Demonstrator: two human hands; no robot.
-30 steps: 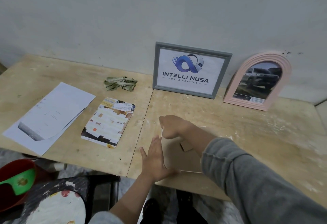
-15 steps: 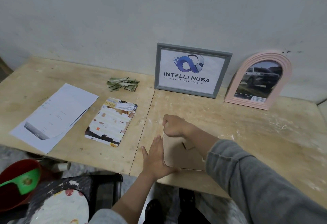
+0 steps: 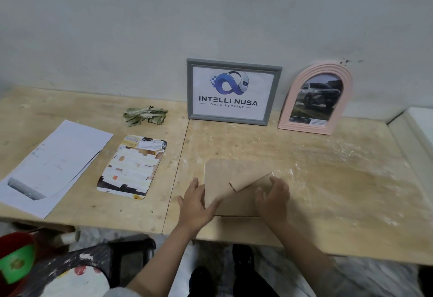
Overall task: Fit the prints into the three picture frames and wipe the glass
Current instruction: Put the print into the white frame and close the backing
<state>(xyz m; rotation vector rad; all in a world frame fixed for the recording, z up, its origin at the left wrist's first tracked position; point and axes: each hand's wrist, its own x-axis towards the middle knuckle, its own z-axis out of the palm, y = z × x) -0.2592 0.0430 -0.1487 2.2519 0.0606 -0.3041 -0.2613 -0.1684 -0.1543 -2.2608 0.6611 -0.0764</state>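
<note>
The pale plywood worktable (image 3: 328,179) spans the view under a grey wall. Against that wall stand two finished pieces: the grey rectangular frame (image 3: 191,90) with a logo print, and to its right the pink arched frame (image 3: 287,118) showing a car photo. At the left lie loose white printed sheets (image 3: 54,163), then the colourful rounded-corner print (image 3: 132,166), unframed, with a crumpled greenish cloth (image 3: 145,115) behind it.

The third frame, seen only as a brown fibreboard backing with its easel stand (image 3: 225,179), lies face-down near the table's front edge. A second ago the right arm reached across it, with the hand at its far left corner; now that arm has drawn back. The right hand (image 3: 273,197) sits by the near right corner, fingers loosely curled at the stand's edge; whether it pinches anything, I cannot tell. The left hand (image 3: 195,203) stays spread flat, pressing the backing's left edge.

That likely means the back is being opened or seated, so the last print awaits fitting, then wiping.
</note>
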